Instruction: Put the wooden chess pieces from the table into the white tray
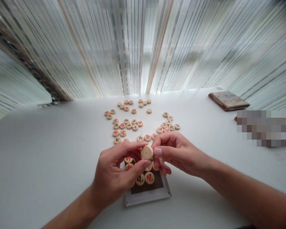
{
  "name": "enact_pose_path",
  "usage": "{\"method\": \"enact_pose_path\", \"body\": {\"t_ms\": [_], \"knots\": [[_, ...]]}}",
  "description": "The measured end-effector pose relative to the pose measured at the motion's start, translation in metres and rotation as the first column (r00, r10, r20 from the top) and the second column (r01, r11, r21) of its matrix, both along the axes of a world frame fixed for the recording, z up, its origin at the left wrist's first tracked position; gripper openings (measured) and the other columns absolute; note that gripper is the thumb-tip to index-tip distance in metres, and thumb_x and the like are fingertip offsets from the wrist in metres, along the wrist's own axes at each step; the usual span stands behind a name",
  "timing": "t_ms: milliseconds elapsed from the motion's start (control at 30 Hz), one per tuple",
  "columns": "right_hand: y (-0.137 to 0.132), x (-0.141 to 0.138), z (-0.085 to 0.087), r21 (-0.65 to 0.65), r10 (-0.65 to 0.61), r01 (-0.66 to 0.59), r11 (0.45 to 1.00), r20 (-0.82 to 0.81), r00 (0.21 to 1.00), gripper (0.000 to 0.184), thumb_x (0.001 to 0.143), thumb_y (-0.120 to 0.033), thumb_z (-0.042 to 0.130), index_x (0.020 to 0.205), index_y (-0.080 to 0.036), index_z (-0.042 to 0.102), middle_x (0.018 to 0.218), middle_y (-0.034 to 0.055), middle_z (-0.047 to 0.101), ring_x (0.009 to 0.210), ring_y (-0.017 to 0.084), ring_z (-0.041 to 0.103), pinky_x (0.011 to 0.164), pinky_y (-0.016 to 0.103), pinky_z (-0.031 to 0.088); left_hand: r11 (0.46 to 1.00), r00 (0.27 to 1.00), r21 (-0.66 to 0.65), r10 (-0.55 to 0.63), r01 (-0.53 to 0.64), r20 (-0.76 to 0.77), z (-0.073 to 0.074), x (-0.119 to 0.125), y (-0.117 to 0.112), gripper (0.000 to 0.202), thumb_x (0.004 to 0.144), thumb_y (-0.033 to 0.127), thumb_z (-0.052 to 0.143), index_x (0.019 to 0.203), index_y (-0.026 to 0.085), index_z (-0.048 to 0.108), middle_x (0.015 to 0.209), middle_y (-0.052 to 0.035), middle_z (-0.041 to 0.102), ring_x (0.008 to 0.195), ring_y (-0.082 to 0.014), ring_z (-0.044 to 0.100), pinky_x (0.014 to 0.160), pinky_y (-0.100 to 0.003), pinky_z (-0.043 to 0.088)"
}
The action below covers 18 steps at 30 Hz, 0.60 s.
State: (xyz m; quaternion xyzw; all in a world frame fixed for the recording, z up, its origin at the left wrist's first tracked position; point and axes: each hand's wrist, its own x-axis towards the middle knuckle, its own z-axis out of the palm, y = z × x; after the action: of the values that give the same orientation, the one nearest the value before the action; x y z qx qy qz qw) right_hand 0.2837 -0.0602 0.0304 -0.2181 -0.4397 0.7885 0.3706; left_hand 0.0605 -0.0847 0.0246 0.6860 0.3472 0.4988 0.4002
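We are pinching one wooden disc point(147, 152) between the fingertips of both hands, just below the middle of the frame. The face turned toward us is showing no character that we can read. Our left hand point(114, 173) is closing on it from the lower left, with the thumb under the disc and the forefinger over its top. Our right hand point(178, 152) is closing on it from the right, thumb and forefinger narrow on its edge, the other fingers curling beneath. Both forearms are running in from the bottom corners.

Directly under the disc, an open box tray point(146, 196) is lying with more discs in it, each bearing a red or black Chinese character too small for us to read with certainty. Above the hands, scattered discs point(133, 124) are spreading across the white table point(50, 152), most showing red or black characters. At the upper right, a flat printed box point(228, 100) is resting near the table's edge, its print too blurred to read. Striped curtains point(143, 47) are filling the top of the frame.
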Motion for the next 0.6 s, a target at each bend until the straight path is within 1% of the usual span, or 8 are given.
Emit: {"method": "enact_pose_path", "body": {"t_ms": [100, 167, 267, 333, 400, 467, 533, 600], "knots": [[0.0, -0.002, 0.002, 0.027, -0.039, 0.039, 0.999, 0.021, 0.999, 0.021, 0.088, -0.027, 0.094, 0.083, -0.013, 0.078, 0.069, 0.0032, 0.078, 0.052, 0.008, 0.068, 0.053, 0.015, 0.057, 0.998, 0.998, 0.055, 0.027, -0.024, -0.057, 0.0, 0.0, 0.002, 0.031, 0.089, 0.013, 0.086, 0.118, 0.022, 0.083, 0.094, -0.0038, 0.082, 0.08, -0.0154, 0.078, 0.078, -0.023, 0.065], [-0.001, -0.003, 0.002, 0.046, -0.083, 0.081, 0.996, 0.05, 0.995, 0.02, 0.082, -0.02, 0.097, 0.084, -0.014, 0.079, 0.067, 0.001, 0.077, 0.053, 0.008, 0.067, 0.053, 0.015, 0.057, 0.999, 0.998, 0.042, 0.015, -0.013, -0.066, -0.001, 0.001, 0.003, 0.029, 0.091, 0.014, 0.085, 0.118, 0.021, 0.083, 0.093, -0.004, 0.081, 0.08, -0.0159, 0.078, 0.077, -0.024, 0.065], [-0.003, -0.005, 0.001, 0.191, -0.224, 0.205, 0.96, 0.085, 0.971, 0.024, 0.077, -0.013, 0.099, 0.092, -0.017, 0.081, 0.073, -0.0002, 0.078, 0.058, 0.009, 0.07, 0.056, 0.015, 0.058, 0.999, 0.999, -0.036, -0.011, 0.01, -0.046, -0.002, 0.002, 0.004, 0.029, 0.092, 0.016, 0.084, 0.12, 0.02, 0.082, 0.096, -0.005, 0.082, 0.081, -0.0163, 0.079, 0.076, -0.024, 0.066], [-0.005, -0.005, -0.001, 0.418, -0.351, 0.277, 0.865, 0.11, 0.93, 0.024, 0.079, -0.011, 0.095, 0.098, -0.018, 0.082, 0.081, 0.0018, 0.081, 0.066, 0.011, 0.073, 0.061, 0.017, 0.06, 0.995, 0.999, -0.099, -0.029, 0.027, -0.015, -0.003, 0.004, 0.004, 0.029, 0.092, 0.016, 0.084, 0.12, 0.019, 0.083, 0.098, -0.0059, 0.083, 0.08, -0.0158, 0.079, 0.075, -0.022, 0.066], [-0.006, -0.005, -0.001, 0.663, -0.47, 0.283, 0.693, 0.118, 0.875, 0.018, 0.086, -0.011, 0.089, 0.102, -0.018, 0.084, 0.084, 0.0039, 0.081, 0.07, 0.012, 0.073, 0.065, 0.02, 0.06, 0.98, 0.998, -0.187, -0.053, 0.06, 0.043, -0.002, 0.005, 0.004, 0.03, 0.089, 0.014, 0.087, 0.119, 0.018, 0.084, 0.098, -0.0065, 0.084, 0.081, -0.0156, 0.08, 0.075, -0.021, 0.066], [-0.007, -0.005, 0.0, 0.814, -0.544, 0.239, 0.53, 0.11, 0.832, 0.016, 0.094, -0.011, 0.08, 0.108, -0.018, 0.084, 0.084, 0.0051, 0.08, 0.071, 0.013, 0.071, 0.066, 0.024, 0.06, 0.947, 0.987, -0.299, -0.076, 0.116, 0.144, 0.001, 0.008, 0.005, 0.033, 0.085, 0.013, 0.091, 0.116, 0.017, 0.085, 0.099, -0.007, 0.085, 0.083, -0.0171, 0.081, 0.078, -0.022, 0.068], [-0.007, -0.004, 0.001, 0.865, -0.565, 0.207, 0.458, 0.102, 0.819, 0.024, 0.096, -0.01, 0.072, 0.114, -0.02, 0.084, 0.084, 0.0053, 0.078, 0.071, 0.015, 0.07, 0.065, 0.026, 0.059, 0.896, 0.964, -0.401, -0.092, 0.19, 0.251, 0.006, 0.009, 0.007, 0.033, 0.081, 0.012, 0.094, 0.113, 0.016, 0.086, 0.1, -0.0075, 0.086, 0.087, -0.0196, 0.083, 0.081, -0.024, 0.069], [-0.006, -0.003, 0.003, 0.879, -0.56, 0.192, 0.437, 0.098, 0.823, 0.033, 0.093, -0.007, 0.071, 0.121, -0.022, 0.083, 0.087, 0.0048, 0.076, 0.069, 0.015, 0.068, 0.064, 0.027, 0.059, 0.848, 0.939, -0.463, -0.107, 0.258, 0.327, 0.012, 0.011, 0.009, 0.032, 0.079, 0.011, 0.095, 0.11, 0.017, 0.086, 0.099, -0.0074, 0.087, 0.089, -0.0206, 0.084, 0.081, -0.024, 0.069]]}}
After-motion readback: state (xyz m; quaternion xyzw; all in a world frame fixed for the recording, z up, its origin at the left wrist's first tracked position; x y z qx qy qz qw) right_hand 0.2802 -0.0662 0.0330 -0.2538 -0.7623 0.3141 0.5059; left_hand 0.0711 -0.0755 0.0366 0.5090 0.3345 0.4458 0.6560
